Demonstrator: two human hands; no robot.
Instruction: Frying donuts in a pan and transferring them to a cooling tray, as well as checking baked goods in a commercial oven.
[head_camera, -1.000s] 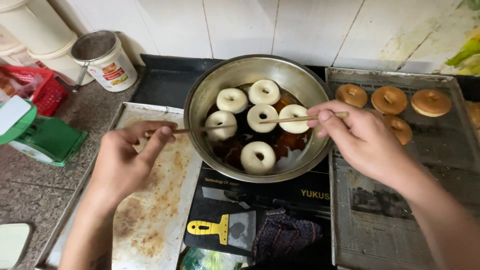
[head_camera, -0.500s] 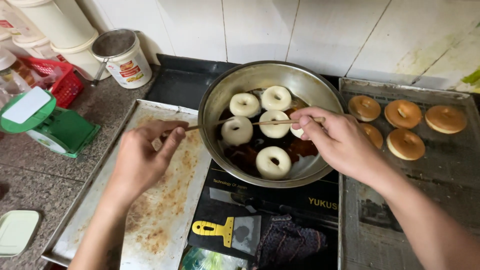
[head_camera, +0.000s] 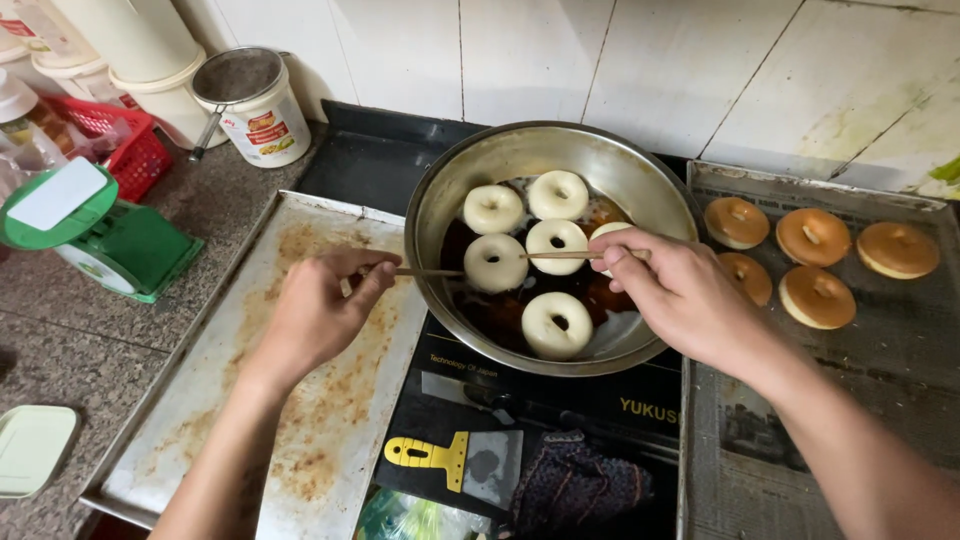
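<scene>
In the pan (head_camera: 640, 190), each hand pinches a thin stick, left (head_camera: 315, 310) at nine o'clock, right (head_camera: 680, 295) at three, tips at the middle doughnut (head_camera: 495, 262), seemingly soft, oily, best lifted through its hole.

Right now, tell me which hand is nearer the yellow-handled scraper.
Left. The left hand holds a stick over the greasy tray, just up-left of the scraper; the right hand is over the pan, farther away.

the right hand (head_camera: 690, 300) has slid its stick (head_camera: 570, 255) left from the far-right ring onto the middle ring (head_camera: 556, 244). the left stick (head_camera: 425, 271) now reaches the ring (head_camera: 495, 262) beside it.
</scene>
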